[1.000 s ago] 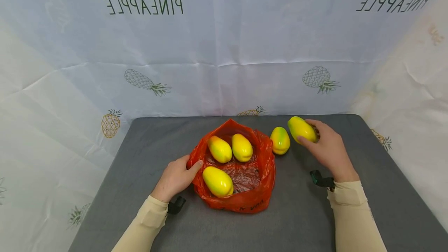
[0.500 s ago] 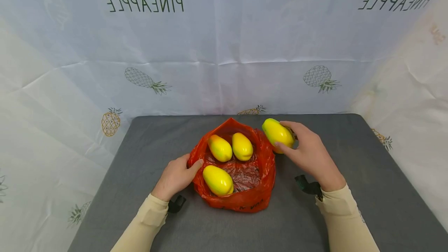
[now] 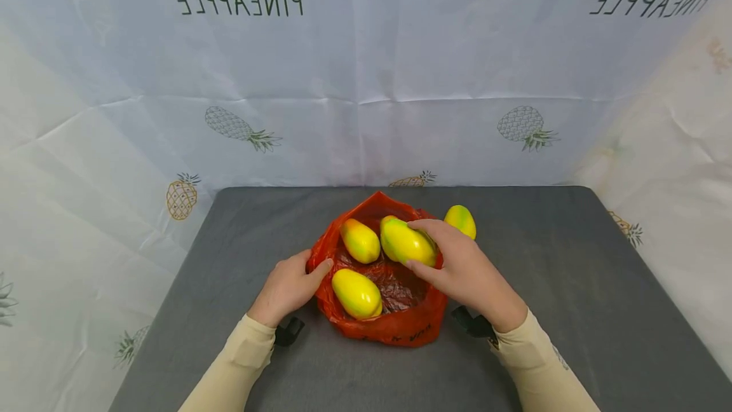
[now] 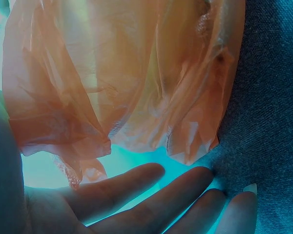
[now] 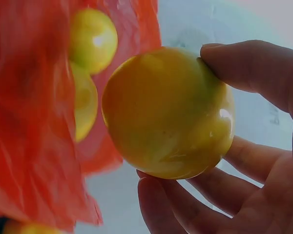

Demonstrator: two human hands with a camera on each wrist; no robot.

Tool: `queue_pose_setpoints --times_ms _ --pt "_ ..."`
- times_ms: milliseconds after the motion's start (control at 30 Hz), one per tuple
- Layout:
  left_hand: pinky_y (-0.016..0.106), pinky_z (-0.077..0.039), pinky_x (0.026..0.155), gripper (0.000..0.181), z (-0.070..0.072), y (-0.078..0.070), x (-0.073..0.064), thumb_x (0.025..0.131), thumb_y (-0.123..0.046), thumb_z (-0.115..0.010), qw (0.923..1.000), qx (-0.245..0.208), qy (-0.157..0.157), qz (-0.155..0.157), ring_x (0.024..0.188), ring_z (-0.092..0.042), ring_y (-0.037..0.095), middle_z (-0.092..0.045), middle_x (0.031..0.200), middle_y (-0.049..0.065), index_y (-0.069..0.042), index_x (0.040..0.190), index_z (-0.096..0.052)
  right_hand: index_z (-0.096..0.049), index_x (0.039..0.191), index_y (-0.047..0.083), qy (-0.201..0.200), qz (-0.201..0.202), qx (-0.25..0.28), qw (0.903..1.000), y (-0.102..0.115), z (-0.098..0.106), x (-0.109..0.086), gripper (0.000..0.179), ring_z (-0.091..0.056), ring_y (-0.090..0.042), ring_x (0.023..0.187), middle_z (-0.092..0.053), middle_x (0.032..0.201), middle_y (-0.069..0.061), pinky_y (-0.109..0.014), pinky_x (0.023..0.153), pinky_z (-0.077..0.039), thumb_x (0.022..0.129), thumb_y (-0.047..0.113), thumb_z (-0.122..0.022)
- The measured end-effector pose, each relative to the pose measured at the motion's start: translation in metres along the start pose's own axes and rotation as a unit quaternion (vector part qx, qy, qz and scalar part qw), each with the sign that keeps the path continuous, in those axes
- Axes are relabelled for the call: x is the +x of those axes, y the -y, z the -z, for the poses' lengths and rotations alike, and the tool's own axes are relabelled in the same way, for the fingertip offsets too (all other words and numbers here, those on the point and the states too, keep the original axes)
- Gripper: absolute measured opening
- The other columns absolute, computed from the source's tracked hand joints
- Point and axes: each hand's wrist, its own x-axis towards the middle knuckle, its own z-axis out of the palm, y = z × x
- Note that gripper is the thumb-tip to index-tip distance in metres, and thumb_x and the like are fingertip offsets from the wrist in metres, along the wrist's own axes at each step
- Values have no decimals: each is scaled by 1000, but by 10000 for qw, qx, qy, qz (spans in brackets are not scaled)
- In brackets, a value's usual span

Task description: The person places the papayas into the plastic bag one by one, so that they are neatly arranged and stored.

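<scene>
A red plastic bag (image 3: 394, 329) stands with its mouth wide on the table. Two yellow mangoes, one at the back left (image 3: 360, 241) and one at the front left (image 3: 357, 294), lie inside it. My right hand (image 3: 466, 269) holds another yellow-green mango (image 3: 408, 243) over the bag's back right part, thumb on one side and fingers on the other. This mango mostly covers a third one in the bag. In the right wrist view the held mango (image 5: 168, 114) is beside the red plastic. My left hand (image 3: 288, 288) holds the bag's left rim, thumb over the edge.
One more yellow-green mango (image 3: 460, 221) lies on the grey table (image 3: 572, 259) just right of the bag, partly behind my right hand. A white cloth with pineapple prints (image 3: 366, 68) hangs behind the table. Dark camera mounts sit at both wrists.
My right hand has carried the mango leftward, from right of the loose mango to over the bag's mouth. The left hand and the bag stay in place.
</scene>
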Motion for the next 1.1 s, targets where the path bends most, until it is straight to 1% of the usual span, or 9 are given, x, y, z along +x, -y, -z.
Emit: queue_pose_setpoints --times_ms 67,200,467,667,833,967,1100 --pt "32 -49 66 37 0 0 0 106 -44 -66 10000 17 7 -1 71 -60 18 -68 86 3 -10 120 -71 -56 154 20 95 60 -26 9999 3 -5 0 66 -63 -21 131 -62 152 1 -48 107 -56 96 37 -83" --pt "32 -49 66 37 0 0 1 106 -44 -66 10000 15 17 -24 71 -60 18 -68 86 3 -11 120 -71 -58 152 20 197 134 -10 9997 7 -12 0 64 -63 -20 130 -63 150 1 -47 106 -55 95 37 -84" --pt "32 -49 66 34 2 0 1 106 -43 -66 10000 5 -2 -73 70 -60 18 -69 86 3 -11 117 -71 -58 151 21 430 129 -65 9990 13 -22 2 65 -62 -20 128 -64 147 1 -47 108 -55 94 37 -85" --pt "32 -48 64 35 1 0 2 106 -44 -66 10000 28 38 -17 69 -59 19 -66 83 4 -11 116 -70 -60 150 20 663 183 -136 9975 14 -28 3 63 -63 -16 121 -66 142 3 -44 103 -57 95 37 -84" --pt "32 -49 65 35 1 0 2 106 -44 -66 10000 43 29 -38 70 -60 19 -68 85 3 -11 117 -70 -62 147 19 786 170 -184 9966 13 -32 3 61 -64 -11 111 -69 138 5 -41 99 -58 94 37 -85" --pt "32 -49 65 35 1 0 2 106 -44 -66 10000 56 20 -44 70 -60 19 -68 85 3 -11 117 -70 -62 147 19 897 176 -150 9957 12 -35 4 60 -64 -10 110 -69 138 5 -39 98 -59 94 37 -84" --pt "32 -49 65 36 1 0 3 105 -44 -66 10000 67 24 -24 70 -60 19 -68 86 3 -11 118 -71 -62 146 19 911 173 -156 9956 10 -39 5 59 -64 -11 111 -69 137 5 -39 98 -59 95 38 -84"
